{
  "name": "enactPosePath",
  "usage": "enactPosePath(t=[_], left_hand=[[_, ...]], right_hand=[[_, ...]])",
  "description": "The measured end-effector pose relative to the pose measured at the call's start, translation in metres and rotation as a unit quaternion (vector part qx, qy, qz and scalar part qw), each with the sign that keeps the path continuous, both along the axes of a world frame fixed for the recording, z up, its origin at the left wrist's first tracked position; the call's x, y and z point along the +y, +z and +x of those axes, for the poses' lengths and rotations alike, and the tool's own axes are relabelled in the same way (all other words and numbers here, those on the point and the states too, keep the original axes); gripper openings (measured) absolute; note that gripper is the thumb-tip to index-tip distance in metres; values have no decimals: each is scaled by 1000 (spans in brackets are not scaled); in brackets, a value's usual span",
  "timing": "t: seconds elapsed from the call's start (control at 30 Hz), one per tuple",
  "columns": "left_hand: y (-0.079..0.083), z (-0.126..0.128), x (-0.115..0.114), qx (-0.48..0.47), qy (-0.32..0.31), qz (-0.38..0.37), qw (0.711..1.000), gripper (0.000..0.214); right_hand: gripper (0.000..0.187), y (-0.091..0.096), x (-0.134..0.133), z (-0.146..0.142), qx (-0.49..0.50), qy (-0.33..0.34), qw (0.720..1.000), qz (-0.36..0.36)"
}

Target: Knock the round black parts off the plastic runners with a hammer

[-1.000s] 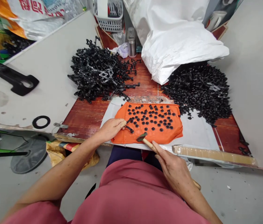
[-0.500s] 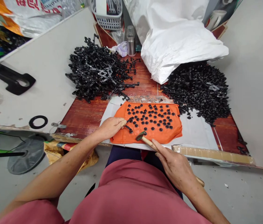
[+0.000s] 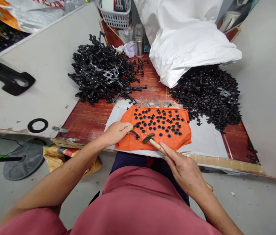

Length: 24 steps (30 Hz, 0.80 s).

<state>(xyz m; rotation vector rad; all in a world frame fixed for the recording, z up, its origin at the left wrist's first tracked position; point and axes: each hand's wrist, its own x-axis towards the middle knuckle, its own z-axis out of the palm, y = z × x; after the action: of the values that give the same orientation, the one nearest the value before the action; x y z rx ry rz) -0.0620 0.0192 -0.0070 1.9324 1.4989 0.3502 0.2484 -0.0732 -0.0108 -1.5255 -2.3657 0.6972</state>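
Observation:
My left hand rests on the left edge of an orange cloth and pinches a thin black plastic piece. My right hand is closed round the wooden handle of a small hammer, whose head hovers just right of that piece. Several small black round studs dot the cloth. The cloth lies on a white sheet over a red-brown wooden board.
A pile of linked black plastic parts lies at back left and a heap of small black parts at right. A white sack, a metal flask and a basket stand behind. A black ring lies on the grey panel at left.
The hammer head has shifted slightly up and right over the cloth. My left hand keeps its pinch on the black piece in the same spot.

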Motion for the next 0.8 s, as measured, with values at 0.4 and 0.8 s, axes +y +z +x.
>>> enactPosePath(t=[0.4,0.8], left_hand=[[-1,2,1,6,-18,-18,1000,40],[-2,0,1,13,-11,-23,1000,40]], right_hand=[[52,0,4,0,10,6,1000,-1],[51,-3,7,-1,-3,1,999,52]])
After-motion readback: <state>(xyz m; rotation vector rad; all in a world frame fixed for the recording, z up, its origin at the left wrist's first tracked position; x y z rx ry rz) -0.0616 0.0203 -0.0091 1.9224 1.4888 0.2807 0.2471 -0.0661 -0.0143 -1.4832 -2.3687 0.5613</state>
